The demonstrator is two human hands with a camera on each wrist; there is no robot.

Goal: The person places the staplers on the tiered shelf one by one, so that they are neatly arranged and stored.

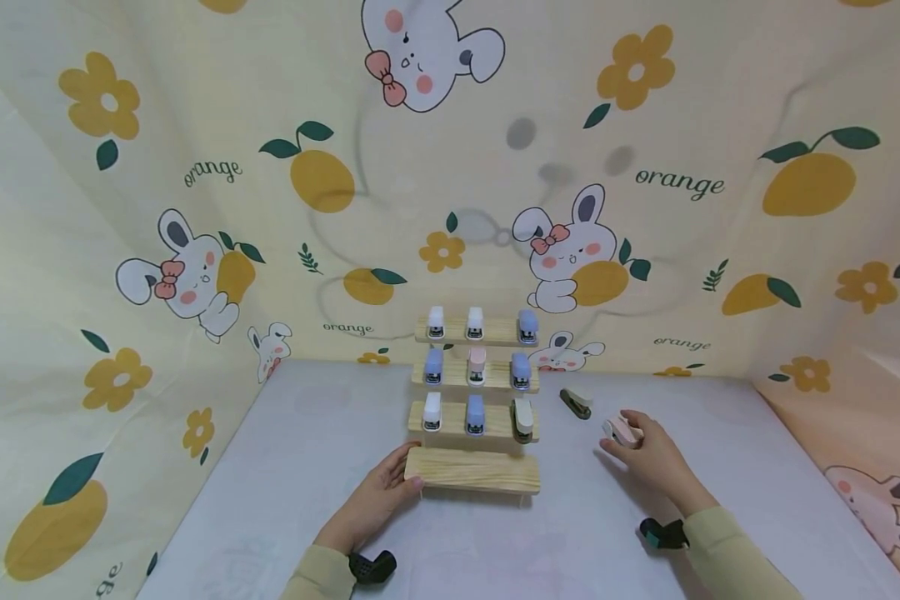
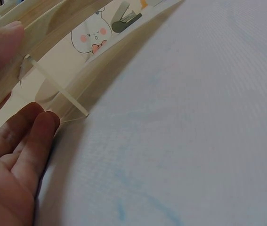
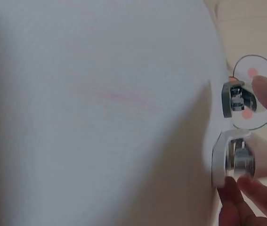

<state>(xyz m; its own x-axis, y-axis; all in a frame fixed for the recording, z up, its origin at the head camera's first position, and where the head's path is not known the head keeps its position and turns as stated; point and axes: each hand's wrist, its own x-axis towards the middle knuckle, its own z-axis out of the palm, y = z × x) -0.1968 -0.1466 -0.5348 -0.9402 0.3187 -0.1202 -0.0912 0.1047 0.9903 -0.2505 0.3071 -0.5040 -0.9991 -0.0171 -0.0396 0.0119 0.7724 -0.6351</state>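
My left hand (image 1: pixel 381 493) holds the left end of a tiered wooden rack (image 1: pixel 472 470) by its lowest shelf; the left wrist view has the thumb (image 2: pixel 4 44) on the plank and other fingers below it. To the right of the rack, my right hand (image 1: pixel 656 458) grips a small pink-and-white stapler (image 1: pixel 624 431) at the tabletop. In the right wrist view, fingers lie against that stapler (image 3: pixel 260 157), its metal end showing. Just beyond it on the table lies a dark green stapler (image 1: pixel 575 404), apart from the hand.
Several mini staplers stand on the rack's upper three shelves: white ones (image 1: pixel 432 412), blue ones (image 1: pixel 476 415), a pink one (image 1: pixel 477 367) and a green one (image 1: pixel 523 418). The lowest shelf is bare wood. A patterned cloth (image 1: pixel 450 183) hangs behind the white table (image 1: pixel 300 433).
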